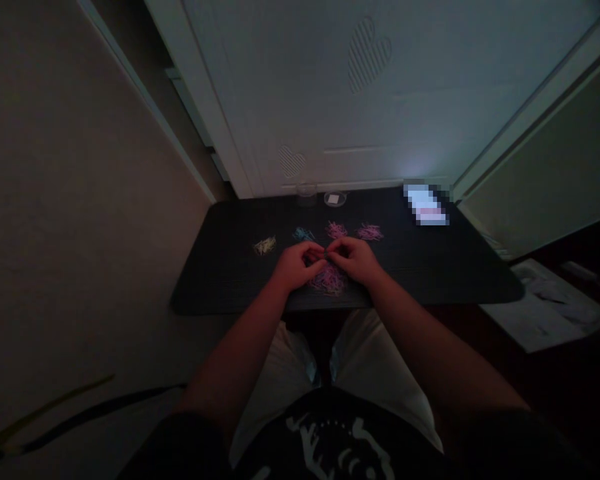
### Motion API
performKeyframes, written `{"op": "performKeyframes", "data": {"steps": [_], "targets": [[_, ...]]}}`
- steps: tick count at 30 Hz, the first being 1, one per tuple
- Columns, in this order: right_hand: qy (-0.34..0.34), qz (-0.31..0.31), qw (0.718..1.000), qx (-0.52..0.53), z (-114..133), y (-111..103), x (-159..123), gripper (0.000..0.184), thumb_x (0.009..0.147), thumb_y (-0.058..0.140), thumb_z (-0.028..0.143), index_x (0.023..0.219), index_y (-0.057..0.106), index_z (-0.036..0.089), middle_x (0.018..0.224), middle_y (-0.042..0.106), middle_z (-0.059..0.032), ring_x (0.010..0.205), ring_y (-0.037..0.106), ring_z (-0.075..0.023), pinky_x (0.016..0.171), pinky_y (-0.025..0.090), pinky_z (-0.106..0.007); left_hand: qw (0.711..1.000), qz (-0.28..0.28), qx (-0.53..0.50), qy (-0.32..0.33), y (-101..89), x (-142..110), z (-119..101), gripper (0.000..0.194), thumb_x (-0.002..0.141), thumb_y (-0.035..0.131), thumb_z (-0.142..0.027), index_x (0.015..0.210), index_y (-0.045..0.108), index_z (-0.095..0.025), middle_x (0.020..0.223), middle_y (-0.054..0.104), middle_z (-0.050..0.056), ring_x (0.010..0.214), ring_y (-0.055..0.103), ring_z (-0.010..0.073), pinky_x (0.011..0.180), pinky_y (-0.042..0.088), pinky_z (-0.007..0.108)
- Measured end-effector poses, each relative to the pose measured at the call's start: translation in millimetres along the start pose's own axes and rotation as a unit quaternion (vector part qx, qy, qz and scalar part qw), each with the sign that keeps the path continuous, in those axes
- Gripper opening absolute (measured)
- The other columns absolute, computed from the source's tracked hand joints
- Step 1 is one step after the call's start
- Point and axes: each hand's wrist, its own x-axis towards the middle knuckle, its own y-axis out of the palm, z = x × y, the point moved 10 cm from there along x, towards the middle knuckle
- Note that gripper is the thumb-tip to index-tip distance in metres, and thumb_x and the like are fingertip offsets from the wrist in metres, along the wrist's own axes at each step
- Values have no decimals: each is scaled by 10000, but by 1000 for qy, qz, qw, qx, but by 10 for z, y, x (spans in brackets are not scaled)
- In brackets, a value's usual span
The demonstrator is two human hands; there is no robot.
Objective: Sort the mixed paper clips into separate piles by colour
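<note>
My left hand and my right hand meet fingertip to fingertip above a mixed pile of thin, short pieces, mostly pink and purple, like tiny sticks or bands. Both hands are closed in a pinch around something small and dark, perhaps greenish; the dim light hides its kind. Past my fingers lie separate little heaps of similar pieces: a pale yellow heap on the left, a blue heap, a reddish-pink heap and a pink heap on the right.
The heaps rest on a dark table against a white panel with heart reliefs. At its back edge stand a clear round container and a shallow clear dish with a white square. A lit, pixelated screen lies back right.
</note>
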Motion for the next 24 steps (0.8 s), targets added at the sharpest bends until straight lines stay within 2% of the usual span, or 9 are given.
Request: {"op": "performKeyframes", "data": {"steps": [10, 16, 20, 22, 24], "targets": [[3, -4, 1000, 4, 11, -11, -19, 125, 705, 598, 283, 754, 641, 177, 604, 591, 1, 531, 486, -111, 505, 372, -241, 998, -23, 47, -19, -46, 17, 41, 185, 790, 589, -315, 866, 688, -179, 780, 702, 15, 687, 619, 130, 646, 491, 247], [-4, -32, 999, 19, -37, -76, -8, 130, 717, 595, 294, 772, 628, 181, 655, 601, -9, 569, 501, -123, 541, 403, -258, 998, -31, 41, -21, -64, 15, 73, 193, 794, 586, -329, 860, 687, -178, 791, 703, 17, 696, 622, 133, 649, 487, 247], [-21, 1, 999, 47, 0, -6, -9, 190, 698, 626, 280, 853, 624, 171, 708, 606, -15, 593, 513, -120, 550, 412, -251, 998, -35, 40, -19, -73, 14, 74, 192, 796, 583, -327, 856, 688, -178, 785, 702, 16, 688, 618, 131, 637, 479, 242], [-30, 23, 999, 31, 43, 44, -14, 226, 677, 653, 268, 877, 630, 164, 719, 606, -14, 597, 511, -115, 546, 405, -241, 998, -39, 38, -14, -79, 13, 66, 193, 795, 584, -327, 853, 688, -175, 779, 699, 14, 678, 613, 128, 627, 472, 237], [-33, 28, 999, 4, 72, 61, -16, 182, 684, 648, 258, 835, 638, 155, 689, 598, -9, 587, 505, -109, 542, 394, -234, 998, -36, 40, -11, -71, 13, 62, 196, 794, 584, -330, 846, 689, -173, 778, 697, 14, 680, 611, 128, 620, 466, 233]]}}
